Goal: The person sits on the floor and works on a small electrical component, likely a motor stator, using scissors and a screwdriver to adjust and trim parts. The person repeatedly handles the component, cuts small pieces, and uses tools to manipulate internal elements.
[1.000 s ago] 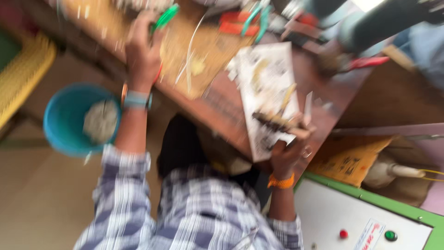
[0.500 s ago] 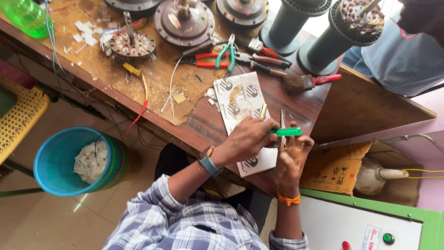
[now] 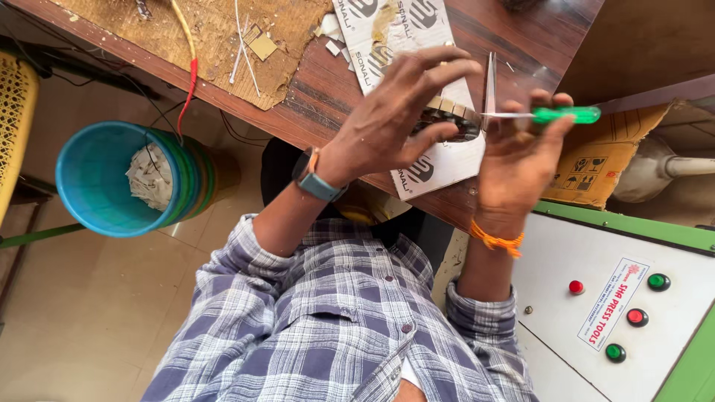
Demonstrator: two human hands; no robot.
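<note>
My left hand, with a grey-blue watch on the wrist, is closed around a small round metal part with a ribbed edge. My right hand, with an orange thread at the wrist, grips a green-handled tool. Its thin metal blades point up right beside the round part. Both hands are held together above the near edge of the wooden table, over a white printed sheet.
A teal bucket with white waste stands on the floor at left, beside a yellow stool. A yellow-and-red wire hangs off a brown mat. At right are a cardboard box and a control panel with red and green buttons.
My left hand came back from the far side of the table with the green tool. The tool is now in my right hand. The view has dropped closer to the hands.
</note>
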